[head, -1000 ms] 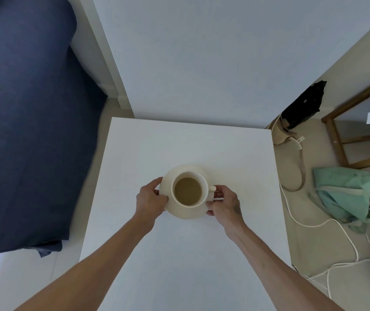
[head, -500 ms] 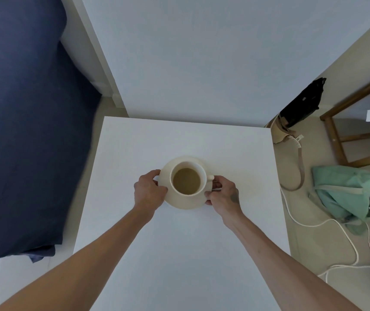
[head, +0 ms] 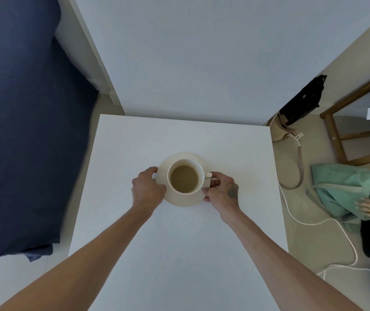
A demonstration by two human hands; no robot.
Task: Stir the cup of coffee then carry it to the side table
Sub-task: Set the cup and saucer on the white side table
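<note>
The saucer point(head: 184, 200) hides fingertips of the left hand point(head: 148, 187) and right hand point(head: 223, 193).

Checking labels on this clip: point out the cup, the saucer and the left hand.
cup point(head: 198, 169): head view, far-right inner wall above the coffee.
saucer point(head: 181, 200): head view, bare near rim.
left hand point(head: 148, 189): head view, back of the hand.

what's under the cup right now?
Under the cup is a cream saucer, on or just above the white table. The left hand and right hand grip its edges. The cup hides the saucer's middle.
</note>
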